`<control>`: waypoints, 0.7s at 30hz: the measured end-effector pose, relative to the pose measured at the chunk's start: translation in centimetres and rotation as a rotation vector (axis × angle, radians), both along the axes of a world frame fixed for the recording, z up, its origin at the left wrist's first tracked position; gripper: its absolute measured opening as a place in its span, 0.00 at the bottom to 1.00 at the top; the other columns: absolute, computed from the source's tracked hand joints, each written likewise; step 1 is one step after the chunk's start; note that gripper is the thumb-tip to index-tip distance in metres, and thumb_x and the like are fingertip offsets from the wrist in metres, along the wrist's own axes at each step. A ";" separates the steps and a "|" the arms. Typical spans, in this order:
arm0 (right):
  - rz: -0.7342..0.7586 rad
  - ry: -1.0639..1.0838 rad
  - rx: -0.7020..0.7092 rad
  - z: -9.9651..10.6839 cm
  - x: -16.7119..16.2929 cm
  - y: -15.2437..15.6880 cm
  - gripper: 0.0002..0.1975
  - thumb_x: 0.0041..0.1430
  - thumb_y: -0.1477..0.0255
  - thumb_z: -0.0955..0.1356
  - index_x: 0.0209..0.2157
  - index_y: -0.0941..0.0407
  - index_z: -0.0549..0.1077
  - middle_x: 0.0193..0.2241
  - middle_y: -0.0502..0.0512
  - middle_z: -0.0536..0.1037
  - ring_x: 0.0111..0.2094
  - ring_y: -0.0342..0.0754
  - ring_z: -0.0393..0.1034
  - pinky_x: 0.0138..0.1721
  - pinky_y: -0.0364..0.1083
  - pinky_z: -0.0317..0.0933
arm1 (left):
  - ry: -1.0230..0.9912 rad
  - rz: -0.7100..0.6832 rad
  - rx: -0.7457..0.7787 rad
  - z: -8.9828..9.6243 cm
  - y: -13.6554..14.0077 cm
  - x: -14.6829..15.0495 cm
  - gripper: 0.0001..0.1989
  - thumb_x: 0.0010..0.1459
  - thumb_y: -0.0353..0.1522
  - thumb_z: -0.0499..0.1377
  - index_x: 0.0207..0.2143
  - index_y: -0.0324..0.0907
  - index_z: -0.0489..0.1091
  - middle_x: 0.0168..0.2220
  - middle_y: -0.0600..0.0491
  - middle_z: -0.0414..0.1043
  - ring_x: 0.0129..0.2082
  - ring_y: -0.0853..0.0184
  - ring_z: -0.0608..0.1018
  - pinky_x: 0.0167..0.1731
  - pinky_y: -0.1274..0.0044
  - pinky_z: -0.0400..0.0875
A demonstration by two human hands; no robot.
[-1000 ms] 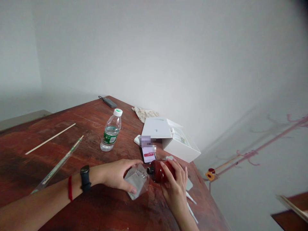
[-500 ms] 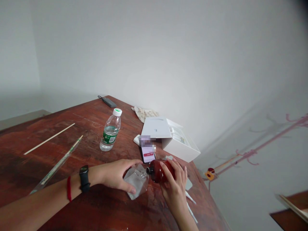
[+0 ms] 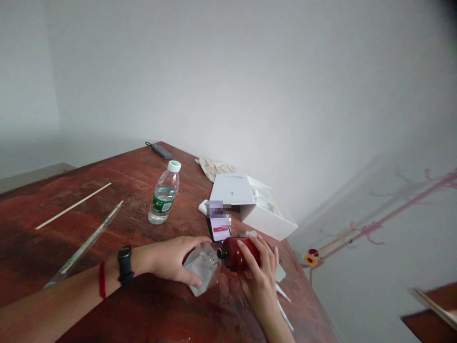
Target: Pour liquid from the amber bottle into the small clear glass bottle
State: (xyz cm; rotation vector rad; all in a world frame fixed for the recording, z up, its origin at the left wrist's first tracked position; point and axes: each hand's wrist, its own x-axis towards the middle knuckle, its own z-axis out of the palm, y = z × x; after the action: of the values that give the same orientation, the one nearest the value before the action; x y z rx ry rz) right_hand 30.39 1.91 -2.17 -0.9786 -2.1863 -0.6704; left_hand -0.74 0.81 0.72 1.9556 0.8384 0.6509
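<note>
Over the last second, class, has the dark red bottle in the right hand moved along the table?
No. The dark red bottle lies tilted in the right hand, its neck just below the phone, as before; any slight drift matches the camera's.

On the wooden table (image 3: 107,186), a water bottle (image 3: 163,194) stands mid-surface, a white box (image 3: 252,202) and phone (image 3: 219,228) near the right edge, a cloth (image 3: 214,167) by the far edge.

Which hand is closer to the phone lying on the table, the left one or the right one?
The right. The right hand grips the dark red bottle just in front of the phone. The left hand, holding the clear container, sits further to the phone's left.
</note>
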 end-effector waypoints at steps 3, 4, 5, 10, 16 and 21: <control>-0.003 -0.006 0.015 0.1 -0.1 -0.1 0.30 0.65 0.78 0.67 0.66 0.44 0.67 0.65 0.62 0.66 0.67 0.69 0.60 0.68 0.79 0.43 | -0.031 0.007 0.006 0.0 0.0 0.1 0.40 0.48 0.38 0.74 0.63 0.47 0.67 0.59 0.50 0.78 0.56 0.52 0.80 0.59 0.69 0.72; -0.004 -0.004 0.021 0.2 -0.2 -0.1 0.30 0.65 0.78 0.67 0.66 0.43 0.67 0.65 0.62 0.67 0.67 0.68 0.60 0.68 0.79 0.43 | -0.027 0.012 0.007 0.0 -0.1 0.1 0.40 0.48 0.38 0.74 0.63 0.47 0.67 0.58 0.50 0.78 0.56 0.52 0.80 0.59 0.69 0.72; -0.006 -0.001 0.022 0.2 -0.3 -0.2 0.30 0.66 0.78 0.67 0.66 0.43 0.68 0.65 0.61 0.67 0.67 0.68 0.60 0.68 0.78 0.43 | -0.021 0.014 0.009 0.0 -0.1 0.1 0.40 0.48 0.38 0.74 0.63 0.47 0.68 0.58 0.50 0.79 0.56 0.52 0.81 0.59 0.68 0.72; -0.015 0.014 0.009 0.5 -0.6 -0.5 0.29 0.66 0.78 0.67 0.66 0.43 0.68 0.65 0.61 0.67 0.67 0.68 0.60 0.68 0.78 0.43 | 0.009 0.011 0.015 0.0 0.0 0.0 0.39 0.49 0.39 0.74 0.63 0.48 0.68 0.59 0.49 0.78 0.56 0.50 0.81 0.58 0.68 0.72; -0.008 -0.001 0.012 0.6 -0.4 -0.5 0.31 0.65 0.78 0.68 0.66 0.43 0.67 0.65 0.61 0.67 0.67 0.68 0.60 0.68 0.78 0.43 | -0.011 0.012 0.024 -0.1 -0.1 0.0 0.40 0.49 0.39 0.74 0.64 0.48 0.67 0.59 0.49 0.78 0.56 0.51 0.81 0.58 0.68 0.72; -0.021 -0.028 0.058 0.6 -0.3 -0.3 0.33 0.63 0.79 0.67 0.67 0.43 0.67 0.64 0.61 0.67 0.67 0.69 0.61 0.68 0.78 0.44 | 0.008 0.036 0.025 -0.2 -0.1 0.1 0.41 0.48 0.40 0.74 0.64 0.48 0.68 0.61 0.47 0.77 0.58 0.49 0.79 0.59 0.67 0.72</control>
State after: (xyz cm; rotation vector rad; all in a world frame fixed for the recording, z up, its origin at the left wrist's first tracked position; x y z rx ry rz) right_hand 30.13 1.61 -1.62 -0.9689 -2.1706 -0.7575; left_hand -0.67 0.68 0.54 1.9709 0.8758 0.6778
